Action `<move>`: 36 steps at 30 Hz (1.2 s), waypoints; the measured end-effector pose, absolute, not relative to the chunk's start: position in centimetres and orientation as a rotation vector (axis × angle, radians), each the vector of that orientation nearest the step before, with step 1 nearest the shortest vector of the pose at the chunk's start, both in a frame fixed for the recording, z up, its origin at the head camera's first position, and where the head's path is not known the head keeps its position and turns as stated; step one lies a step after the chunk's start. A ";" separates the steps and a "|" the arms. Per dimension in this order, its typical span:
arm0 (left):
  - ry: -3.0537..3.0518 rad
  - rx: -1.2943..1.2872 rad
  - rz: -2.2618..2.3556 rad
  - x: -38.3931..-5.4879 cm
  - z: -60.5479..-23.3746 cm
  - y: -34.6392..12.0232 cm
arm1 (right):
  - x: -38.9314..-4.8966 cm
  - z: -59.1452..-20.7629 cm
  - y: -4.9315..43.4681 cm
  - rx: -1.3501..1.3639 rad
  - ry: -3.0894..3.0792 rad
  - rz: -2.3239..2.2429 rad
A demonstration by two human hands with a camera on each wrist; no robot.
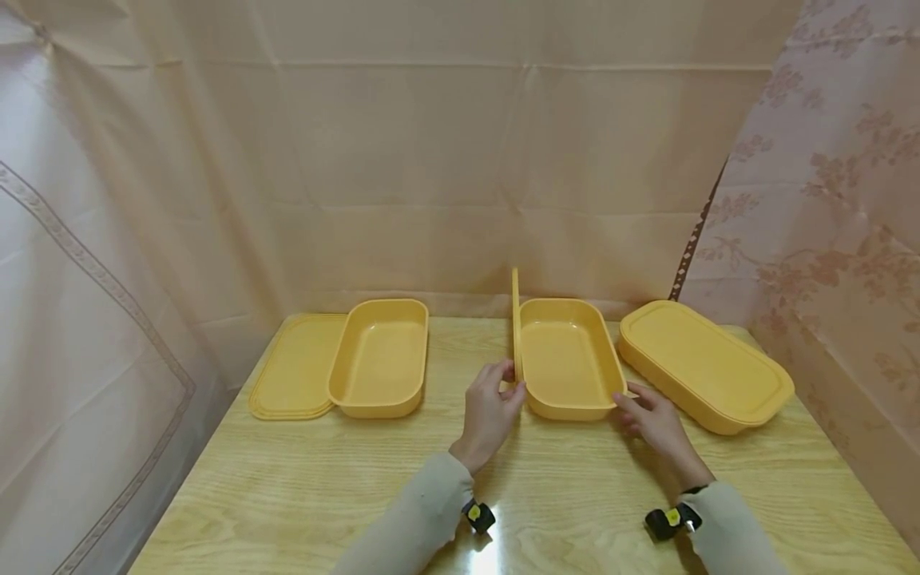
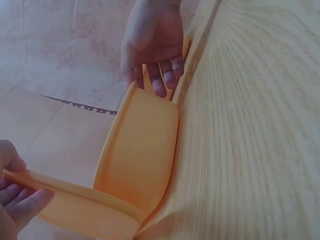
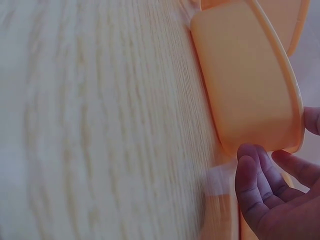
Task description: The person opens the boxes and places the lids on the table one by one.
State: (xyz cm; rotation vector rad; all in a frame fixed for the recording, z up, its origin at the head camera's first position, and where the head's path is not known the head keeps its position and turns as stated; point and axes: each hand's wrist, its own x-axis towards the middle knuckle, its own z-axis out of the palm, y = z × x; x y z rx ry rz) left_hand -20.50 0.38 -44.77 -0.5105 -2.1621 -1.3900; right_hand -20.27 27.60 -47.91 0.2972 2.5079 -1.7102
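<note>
A yellow plastic lid (image 1: 516, 319) stands upright on its edge along the left side of an open yellow food container (image 1: 571, 413). My left hand (image 1: 489, 411) pinches the near end of this lid between thumb and fingers. At the container's near right corner, my right hand (image 1: 657, 423) holds the rim. Its thumb lies over the edge, and the index finger touches the outer wall, as the right wrist view shows. The container's bare inside faces up in the head view. The left wrist view shows the lid (image 2: 85, 202) close against the container wall (image 2: 142, 145).
On the left, a second open yellow container (image 1: 378, 409) overlaps a flat yellow lid (image 1: 298, 367). A lidded yellow container (image 1: 704, 363) lies angled at the right. All rest on a wooden table (image 1: 287, 495), with a beige curtain (image 1: 402, 160) behind.
</note>
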 end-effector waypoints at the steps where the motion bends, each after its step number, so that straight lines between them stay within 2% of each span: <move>1: -2.168 -0.511 -1.395 -20.5 -44.8 0.3 | -20.2 -47.9 27.6 0.296 2.496 -1.723; 23: -2.289 -0.417 -1.487 -19.8 -44.8 0.1 | -19.9 -47.5 27.2 0.276 2.543 -1.677; 36: -2.295 -0.154 -1.787 -19.8 -44.9 0.0 | -20.1 -47.8 27.1 0.187 2.644 -1.630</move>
